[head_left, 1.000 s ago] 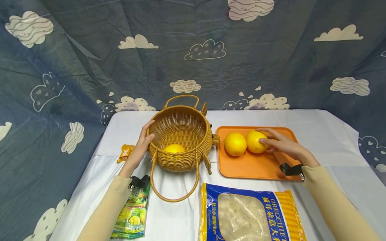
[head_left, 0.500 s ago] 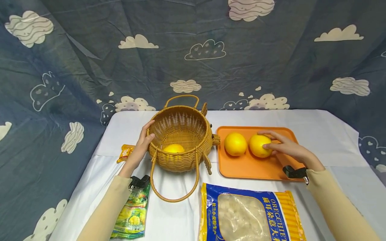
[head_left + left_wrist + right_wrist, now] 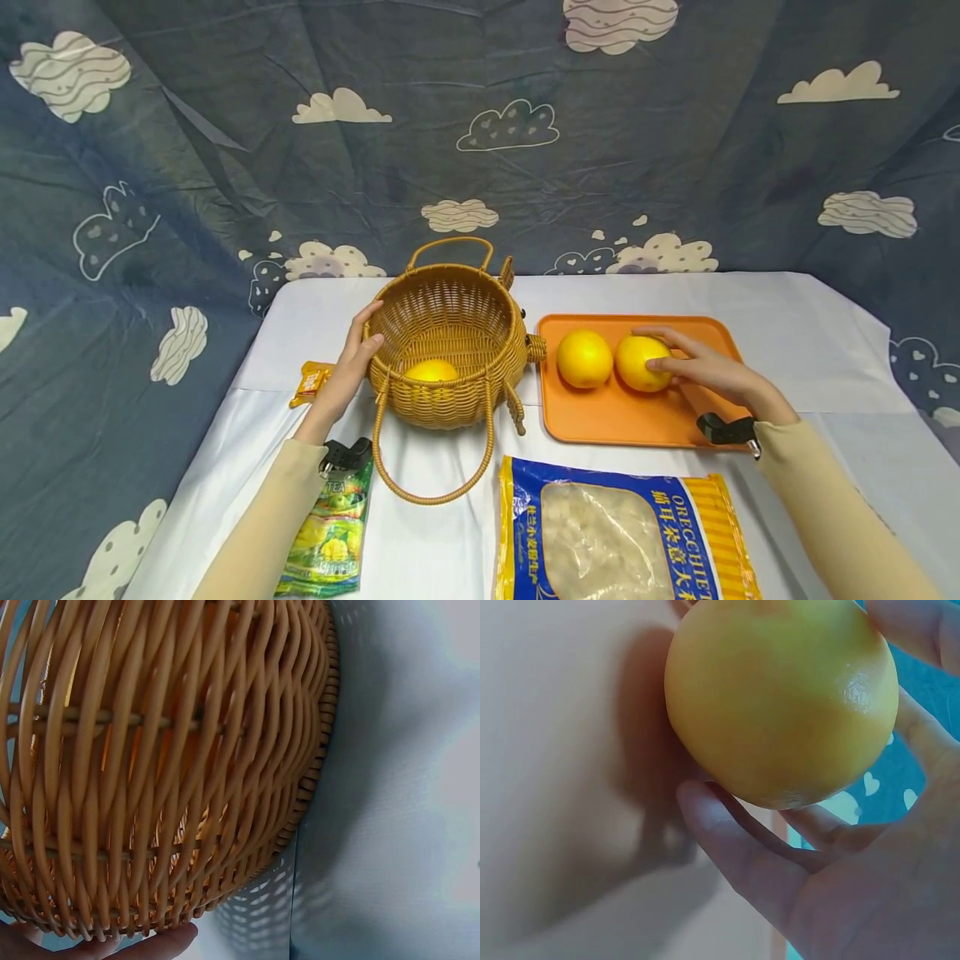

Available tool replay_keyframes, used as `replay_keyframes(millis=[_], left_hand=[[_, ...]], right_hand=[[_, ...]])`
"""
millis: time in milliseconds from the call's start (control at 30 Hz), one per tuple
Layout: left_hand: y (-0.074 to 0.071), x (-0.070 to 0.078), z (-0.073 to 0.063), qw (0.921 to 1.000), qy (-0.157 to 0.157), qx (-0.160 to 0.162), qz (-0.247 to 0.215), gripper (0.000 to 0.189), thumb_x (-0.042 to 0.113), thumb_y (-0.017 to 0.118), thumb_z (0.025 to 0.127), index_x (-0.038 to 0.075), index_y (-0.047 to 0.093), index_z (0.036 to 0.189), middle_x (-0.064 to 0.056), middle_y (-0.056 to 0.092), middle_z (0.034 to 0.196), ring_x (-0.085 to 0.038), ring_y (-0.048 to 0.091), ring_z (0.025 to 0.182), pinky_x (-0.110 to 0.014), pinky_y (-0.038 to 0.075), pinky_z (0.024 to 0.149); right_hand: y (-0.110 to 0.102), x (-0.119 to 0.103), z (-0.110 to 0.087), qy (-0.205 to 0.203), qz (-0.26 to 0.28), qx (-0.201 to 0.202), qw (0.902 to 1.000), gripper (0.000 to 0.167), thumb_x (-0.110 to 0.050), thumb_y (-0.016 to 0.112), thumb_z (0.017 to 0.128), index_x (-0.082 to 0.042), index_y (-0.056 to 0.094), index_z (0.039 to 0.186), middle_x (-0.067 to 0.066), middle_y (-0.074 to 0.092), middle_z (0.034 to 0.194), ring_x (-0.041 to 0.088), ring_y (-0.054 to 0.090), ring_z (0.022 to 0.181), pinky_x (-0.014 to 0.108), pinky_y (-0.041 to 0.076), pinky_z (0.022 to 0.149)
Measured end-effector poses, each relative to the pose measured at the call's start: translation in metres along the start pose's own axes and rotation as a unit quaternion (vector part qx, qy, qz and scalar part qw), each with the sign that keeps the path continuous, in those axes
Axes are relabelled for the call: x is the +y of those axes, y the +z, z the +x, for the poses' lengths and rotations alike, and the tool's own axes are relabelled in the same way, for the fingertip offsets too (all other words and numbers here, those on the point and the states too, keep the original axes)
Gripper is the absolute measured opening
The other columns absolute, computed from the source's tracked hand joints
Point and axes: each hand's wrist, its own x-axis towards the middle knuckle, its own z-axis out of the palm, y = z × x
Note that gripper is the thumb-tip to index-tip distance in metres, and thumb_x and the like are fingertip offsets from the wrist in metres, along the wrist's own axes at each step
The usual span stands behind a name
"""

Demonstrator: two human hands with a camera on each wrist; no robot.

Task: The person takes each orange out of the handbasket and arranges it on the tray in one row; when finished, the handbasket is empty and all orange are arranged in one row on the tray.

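Note:
My left hand (image 3: 349, 365) holds the left side of a woven wicker basket (image 3: 450, 408), thumb at the rim. Several of its fingertips show against the outer weave in the left wrist view. Inside the basket lies one orange (image 3: 432, 371), partly hidden by the near rim. On the orange plastic tray (image 3: 615, 425), my right hand (image 3: 697, 367) grips an orange (image 3: 780, 705) from its right side, with fingers and thumb around it. Just left of that hand sits another orange (image 3: 584, 359) on the tray.
A blue and yellow bag of orecchiette pasta (image 3: 607, 533) lies in front of the tray. Under the left forearm is a green tea packet (image 3: 330, 533), with a small orange wrapper packet (image 3: 311, 383) behind it. One basket handle (image 3: 442, 502) hangs forward onto the white cloth.
My right hand and the orange in it shift slightly right, away from the other orange, then a little back left. The left hand and basket stay put.

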Motion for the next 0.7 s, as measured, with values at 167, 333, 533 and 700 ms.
replay_keyframes(millis=[167, 333, 533, 700], left_hand=[[0.000, 0.000, -0.001, 1.0000, -0.001, 0.001, 0.002, 0.057, 0.022, 0.036, 0.100, 0.013, 0.015, 0.152, -0.013, 0.007, 0.156, -0.030, 0.011, 0.141, -0.053, 0.015, 0.109], [0.000, 0.001, -0.001, 1.0000, -0.002, -0.001, -0.005, 0.058, 0.023, 0.036, 0.100, 0.014, 0.015, 0.152, -0.013, 0.006, 0.157, -0.034, 0.012, 0.141, -0.054, 0.018, 0.108], [-0.001, 0.000, 0.000, 1.0000, -0.005, -0.002, -0.004, 0.058, 0.024, 0.037, 0.099, 0.015, 0.015, 0.153, -0.013, 0.005, 0.157, -0.035, 0.011, 0.141, -0.054, 0.018, 0.108], [-0.001, 0.000, 0.000, 1.0000, -0.006, 0.001, 0.005, 0.058, 0.023, 0.037, 0.099, 0.015, 0.015, 0.153, -0.012, 0.006, 0.157, -0.030, 0.010, 0.142, -0.053, 0.015, 0.110]], right_hand=[[-0.003, -0.005, 0.000, -0.002, -0.003, 0.007, 1.0000, 0.064, -0.032, 0.055, 0.097, -0.013, 0.026, 0.150, 0.027, 0.017, 0.149, 0.047, 0.030, 0.124, 0.059, 0.036, 0.095], [-0.012, -0.019, 0.007, -0.020, -0.023, 0.031, 0.9991, 0.064, -0.032, 0.054, 0.097, -0.011, 0.025, 0.151, 0.027, 0.018, 0.151, 0.052, 0.023, 0.130, 0.068, 0.022, 0.099], [-0.015, -0.058, 0.027, -0.082, -0.016, 0.049, 0.9953, 0.056, -0.027, 0.054, 0.098, -0.010, 0.033, 0.147, 0.020, 0.030, 0.148, 0.045, 0.032, 0.130, 0.064, 0.025, 0.102], [-0.005, -0.099, 0.054, -0.131, 0.007, 0.019, 0.9912, 0.048, -0.022, 0.054, 0.098, -0.011, 0.041, 0.143, 0.012, 0.042, 0.140, 0.032, 0.047, 0.122, 0.048, 0.040, 0.099]])
